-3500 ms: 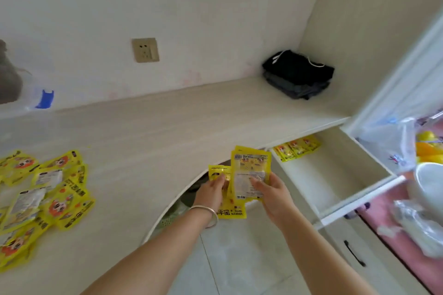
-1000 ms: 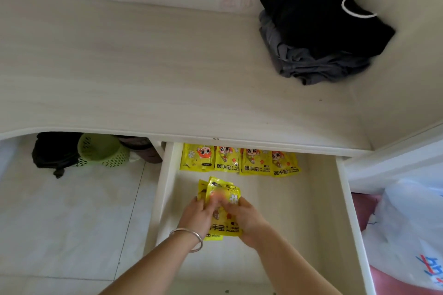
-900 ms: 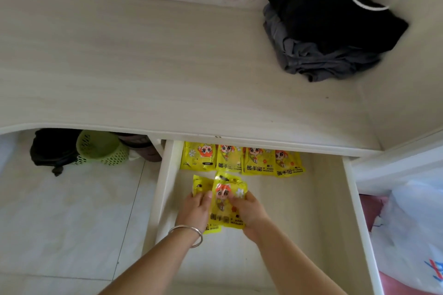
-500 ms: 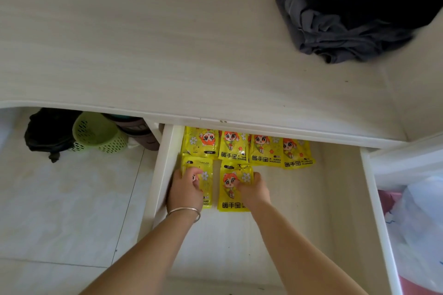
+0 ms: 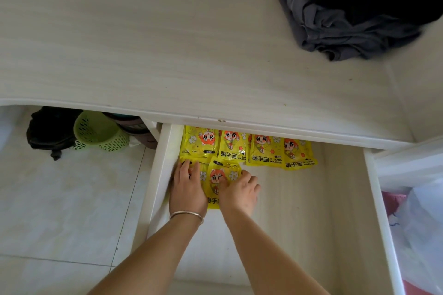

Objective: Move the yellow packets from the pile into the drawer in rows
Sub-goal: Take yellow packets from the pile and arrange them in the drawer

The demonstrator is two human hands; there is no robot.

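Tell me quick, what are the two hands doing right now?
Left hand: open, pressing flat on a yellow packet in the drawer.
Right hand: open, fingers resting on the next packet, not gripping it.

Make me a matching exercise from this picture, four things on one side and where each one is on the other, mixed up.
Things:
1. green basket
2. dark clothes
3. bracelet
4. yellow packets

Places:
A. in the drawer
B. on the left wrist
C. on the floor under the desk
D. on the desk's far right corner

Pairs: 1-C, 2-D, 3-B, 4-A
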